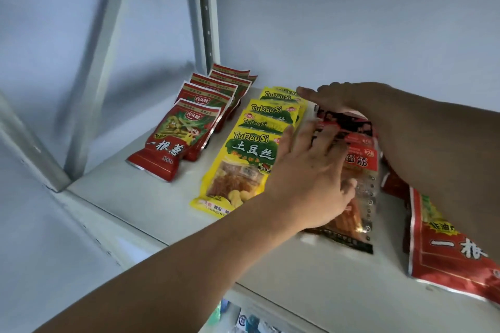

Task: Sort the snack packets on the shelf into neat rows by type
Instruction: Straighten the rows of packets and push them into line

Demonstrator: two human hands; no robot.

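From the head view, the left hand [311, 178] lies flat with its fingers straight and slightly spread, the palm pressing down on a clear-windowed red packet [359, 197] whose contents show orange-brown through the film; the fingertips reach the red header of that packet and the edge of the yellow row beside it. The right hand [349, 101] reaches over from the right, fingers stretched out and close together, resting on the far end of the same pile, where a darker red and black packet [349, 119] shows beneath them — whether the thumb curls under anything cannot be told. On the white shelf [130, 197], a row of red packets [173, 143] stands at the left, overlapping like tiles from the back corner toward the front. Just beside it runs a row of yellow packets [251, 159] marked TuDouSi, also overlapped, the front one showing a window of pale strips. At the right edge, partly under the right forearm, a larger-looking red packet [446, 249] lies askew — apart from its row. A grey metal upright [207, 13] rises behind the red row.
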